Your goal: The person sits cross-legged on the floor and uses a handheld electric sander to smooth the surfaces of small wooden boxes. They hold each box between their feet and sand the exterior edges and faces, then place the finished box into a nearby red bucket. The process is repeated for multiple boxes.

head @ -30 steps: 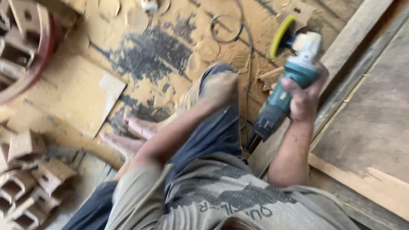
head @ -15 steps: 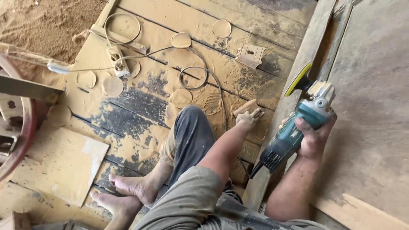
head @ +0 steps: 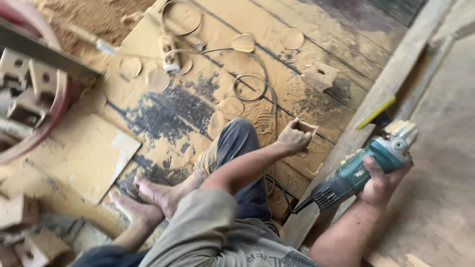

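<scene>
On dusty floorboards, the left hand (head: pixel 294 139) closes its fingers around a small wooden block (head: pixel 308 128), mostly hidden by the grip. Off to the right, the right hand (head: pixel 380 179) grips a teal grinder (head: pixel 360 168) held above a plank (head: pixel 376 94), its yellow disc (head: pixel 376 112) seen edge-on. Blurred wooden pieces (head: pixel 20 89) sit at far left, cut off by the frame.

Sawdust coats a dark plank floor (head: pixel 341 29) under daylight, with a pale board (head: pixel 79 158) lying flat at left.
</scene>
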